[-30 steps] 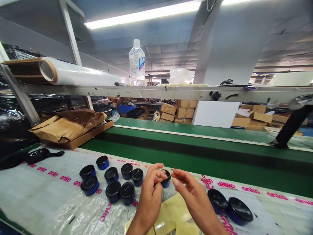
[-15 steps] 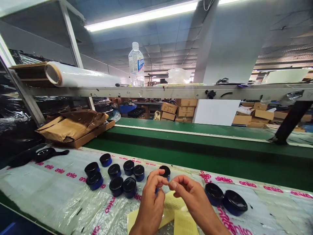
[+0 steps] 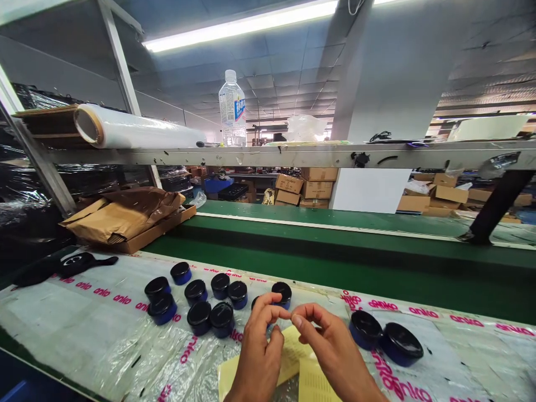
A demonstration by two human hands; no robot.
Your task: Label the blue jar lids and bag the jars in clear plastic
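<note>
My left hand (image 3: 259,349) and my right hand (image 3: 330,346) meet fingertip to fingertip low in the middle, both pinched shut on something too small to make out. They hover above yellow sheets (image 3: 293,365) lying on the plastic-covered bench (image 3: 84,329). Just behind my fingers stands a small blue jar with a black lid (image 3: 282,293). A group of several such jars (image 3: 196,298) sits to the left. Two larger black-lidded jars (image 3: 387,338) stand to the right of my right hand.
A green conveyor belt (image 3: 335,262) runs behind the bench. Above it a metal shelf (image 3: 293,156) carries a water bottle (image 3: 233,109) and a roll of clear film (image 3: 134,129). A cardboard tray with brown paper (image 3: 125,220) and a black object (image 3: 67,265) lie at left.
My two hands have come together from slightly apart to a fingertip pinch. The view has shifted a little, so the jars sit further right and higher.
</note>
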